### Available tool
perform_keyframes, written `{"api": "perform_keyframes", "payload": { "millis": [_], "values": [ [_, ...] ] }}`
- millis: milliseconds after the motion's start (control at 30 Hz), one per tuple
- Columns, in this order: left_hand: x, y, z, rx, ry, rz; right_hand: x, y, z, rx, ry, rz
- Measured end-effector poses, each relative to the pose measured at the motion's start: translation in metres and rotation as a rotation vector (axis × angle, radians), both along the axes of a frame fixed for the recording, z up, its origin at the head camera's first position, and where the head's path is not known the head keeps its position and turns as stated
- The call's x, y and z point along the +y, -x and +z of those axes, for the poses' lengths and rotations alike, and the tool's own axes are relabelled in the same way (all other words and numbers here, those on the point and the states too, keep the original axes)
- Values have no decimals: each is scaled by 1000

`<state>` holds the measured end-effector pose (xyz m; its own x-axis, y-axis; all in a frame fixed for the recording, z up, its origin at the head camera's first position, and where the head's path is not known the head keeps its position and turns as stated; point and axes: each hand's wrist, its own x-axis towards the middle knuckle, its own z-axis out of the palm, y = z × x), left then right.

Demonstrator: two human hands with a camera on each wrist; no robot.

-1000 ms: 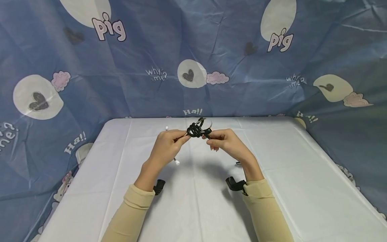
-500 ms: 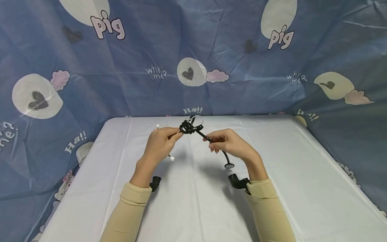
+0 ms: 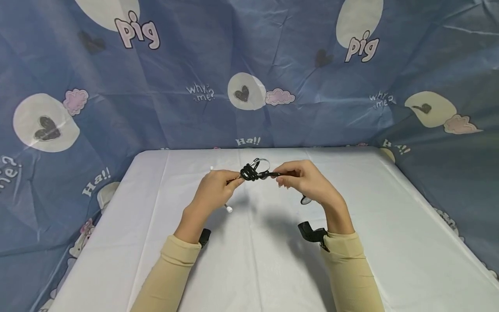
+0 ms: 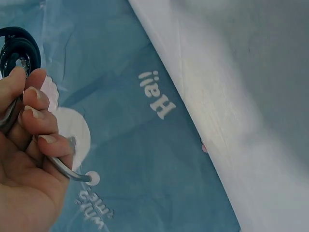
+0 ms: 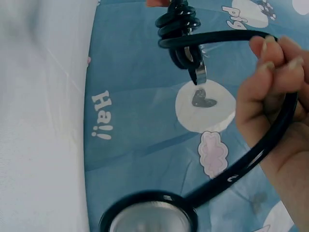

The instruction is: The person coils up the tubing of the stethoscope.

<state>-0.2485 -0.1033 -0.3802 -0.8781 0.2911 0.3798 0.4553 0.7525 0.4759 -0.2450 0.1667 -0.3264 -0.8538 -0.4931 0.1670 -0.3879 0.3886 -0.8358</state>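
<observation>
A black stethoscope (image 3: 249, 172) is held up over the table, its tubing wound in several tight coils. My left hand (image 3: 212, 188) grips its metal ear tubes left of the coils, and a white ear tip (image 4: 92, 178) pokes out below the fingers. A silver curved metal piece (image 5: 202, 72) sticks out of the coiled part. On the other side, my right hand (image 3: 306, 178) pinches the free tubing, which runs nearly straight from the coils to the fingertips. Beyond that hand the tube bends down to the round chest piece (image 5: 149, 220), which hangs loose.
A white cloth covers the table (image 3: 249, 268) under both hands. Behind it rises a blue printed curtain (image 3: 163, 108), which also lines the sides. Black wrist mounts (image 3: 312, 233) sit at the beige sleeves (image 3: 351, 268).
My right hand has moved right from beside the coils, along the tubing, and then slightly up. The coils shifted left and came back right. The chest piece has come into view below the right hand.
</observation>
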Motion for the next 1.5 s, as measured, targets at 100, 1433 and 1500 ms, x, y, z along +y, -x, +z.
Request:
{"api": "perform_keyframes", "payload": {
  "millis": [100,1433,1500],
  "values": [
    [9,-2,-1,-3,25,-48,0,1,0,44,1,-36],
    [26,-15,6,264,-57,-511,11,29,-31,8,261,-101],
    [25,-15,7,271,-87,-518,10,30,-32,0,281,-96]
  ]
}}
